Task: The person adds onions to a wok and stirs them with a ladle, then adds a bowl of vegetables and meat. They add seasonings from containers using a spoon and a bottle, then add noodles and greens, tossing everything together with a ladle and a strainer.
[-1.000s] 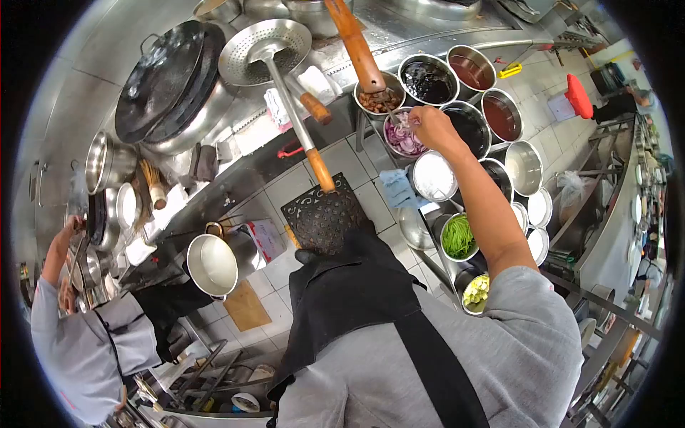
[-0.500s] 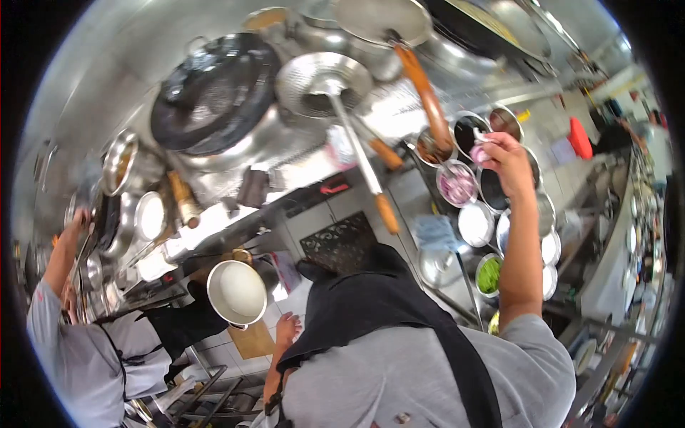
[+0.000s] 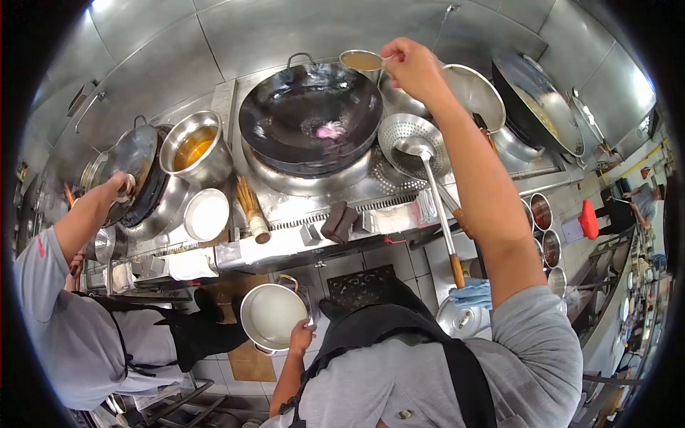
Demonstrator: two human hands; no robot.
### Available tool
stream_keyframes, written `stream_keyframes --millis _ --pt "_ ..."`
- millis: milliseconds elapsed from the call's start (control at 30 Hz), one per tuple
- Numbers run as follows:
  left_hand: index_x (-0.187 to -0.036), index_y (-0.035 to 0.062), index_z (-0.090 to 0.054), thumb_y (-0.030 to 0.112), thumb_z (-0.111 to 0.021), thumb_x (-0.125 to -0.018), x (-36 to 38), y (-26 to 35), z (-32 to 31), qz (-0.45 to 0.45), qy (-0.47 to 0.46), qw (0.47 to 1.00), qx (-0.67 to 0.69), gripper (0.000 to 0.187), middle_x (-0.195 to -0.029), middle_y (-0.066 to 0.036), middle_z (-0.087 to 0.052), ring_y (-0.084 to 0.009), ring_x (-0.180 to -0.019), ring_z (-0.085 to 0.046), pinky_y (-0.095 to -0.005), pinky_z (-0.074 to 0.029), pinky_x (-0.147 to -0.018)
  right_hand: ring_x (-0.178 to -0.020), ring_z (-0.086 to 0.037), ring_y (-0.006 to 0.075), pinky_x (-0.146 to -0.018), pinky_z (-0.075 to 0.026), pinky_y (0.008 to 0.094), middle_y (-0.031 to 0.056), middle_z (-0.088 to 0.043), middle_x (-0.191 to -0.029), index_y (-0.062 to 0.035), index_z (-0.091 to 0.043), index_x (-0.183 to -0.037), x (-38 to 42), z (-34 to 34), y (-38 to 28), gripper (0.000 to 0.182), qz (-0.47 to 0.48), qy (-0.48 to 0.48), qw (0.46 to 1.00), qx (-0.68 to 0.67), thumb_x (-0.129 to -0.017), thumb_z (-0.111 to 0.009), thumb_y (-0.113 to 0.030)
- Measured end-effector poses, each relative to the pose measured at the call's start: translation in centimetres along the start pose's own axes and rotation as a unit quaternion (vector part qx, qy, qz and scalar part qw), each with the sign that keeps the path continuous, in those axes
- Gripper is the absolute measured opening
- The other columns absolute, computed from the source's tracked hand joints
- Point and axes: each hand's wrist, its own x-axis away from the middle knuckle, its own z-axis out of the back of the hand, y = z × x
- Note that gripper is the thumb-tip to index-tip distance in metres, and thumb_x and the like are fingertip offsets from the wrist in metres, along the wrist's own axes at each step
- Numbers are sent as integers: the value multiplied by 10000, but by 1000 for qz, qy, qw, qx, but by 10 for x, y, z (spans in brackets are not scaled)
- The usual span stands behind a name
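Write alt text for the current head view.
Red onion lies in a black wok on a stove. The person's right hand is over the stove, and the left hand is near a white pot. A co-worker stands at left.

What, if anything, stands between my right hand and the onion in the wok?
Nothing visible blocks your right hand: the onion shows uncovered in the open black wok, apparently with only its rim to clear.
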Motion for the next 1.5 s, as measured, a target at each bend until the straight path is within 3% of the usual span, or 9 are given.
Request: stream_keyframes --millis 167,400,533,600,933,1067,1100,1333,1500 --pt "-1290 -61 -549 161 -678 -875 2 30 0 -34 -39 998 23 488 -938 -139 -683 -168 -740 -654 -289 -535 -641 -679 -603 166 -626 -480 308 66 -619 -762 -29 -648 -1039 98 -4 1 195 42 42 998 -29 -888 -660 -152" --pt "-1288 3 -581 205 -666 -921 33 237 -35 -321 -54 943 -75 428 -993 -67 -680 -117 -887 -623 -278 -508 -835 -1044 -580 488 -897 -491 506 293 -449 -1361 -60 -333 -1463 371 12 128 735 -40 -163 940 296 -825 -681 -165" --pt "-1272 29 -598 224 -680 -887 53 373 -58 -531 72 822 -194 439 -1184 -169 -664 -318 -1112 -630 -389 -458 -990 -998 -620 394 -832 -491 509 263 -590 -1115 -128 -332 -1480 414 12 167 740 -396 -180 900 31 -821 -664 -85" --pt "-1359 40 -511 231 -693 -826 35 415 -72 -606 237 675 -348 594 -1325 -170 -561 -346 -1269 -484 -517 -346 -1065 -933 -639 351 -801 -498 486 223 -614 -1012 -112 -339 -1473 417 16 174 709 -359 -133 921 -63 -828 -632 -69" --pt "-1384 70 -464 270 -754 -749 -13 413 -100 -457 295 708 -450 725 -1368 -134 -466 -344 -1344 -376 -531 -414 -1030 -1002 -651 406 -862 -510 456 290 -639 -1122 -94 -385 -1467 248 176 128 654 -11 -307 940 152 -864 -633 -148" --pt "-1472 92 -376 304 -710 -813 -3 419 -99 -384 264 750 -470 769 -1528 -136 -333 -339 -1443 -264 -556 -345 -1096 -857 -689 270 -710 -526 430 179 -686 -968 -109 -472 -1363 132 127 120 483 -99 -501 854 98 -902 -580 -207" --pt "-1492 95 -356 306 -697 -829 6 418 -103 -364 253 765 -468 774 -1565 -134 -293 -332 -1463 -236 -568 -325 -1105 -667 -653 225 -569 -502 362 132 -651 -852 -96 -499 -1299 114 70 177 412 109 -414 896 119 -908 -587 -194" --pt "-1436 5 -438 277 -675 -895 69 211 -136 -295 57 954 -18 650 -1358 -166 -567 -228 -1168 -586 -335 -454 -992 -491 -507 194 -384 -392 381 107 -514 -666 -105 -350 -1384 77 -59 116 530 -262 -360 882 -154 -900 -566 -131" --pt "-1361 32 -485 397 -579 -950 158 -97 -186 110 151 961 -206 558 -1230 -184 -581 -283 -1129 -559 -346 -443 -973 -511 -512 158 -400 -395 333 75 -535 -736 -154 -294 -1475 114 -68 115 620 -226 -433 846 -214 -914 -559 -141"
